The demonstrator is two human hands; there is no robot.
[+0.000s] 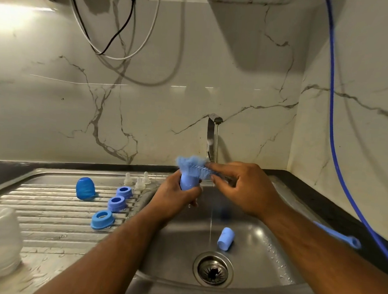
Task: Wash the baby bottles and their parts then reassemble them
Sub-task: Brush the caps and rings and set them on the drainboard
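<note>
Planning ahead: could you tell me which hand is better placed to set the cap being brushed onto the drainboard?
Left: the left hand grips the cap, the drainboard lies on its side, and the right hand holds the brush.

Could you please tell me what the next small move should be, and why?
Probably push the blue bristle brush down into the blue plastic cap and twist. The right hand holds the brush with its bristles at the cap's mouth, the left hand grips the cap over the steel sink, and a thin water stream runs beside them.
</note>
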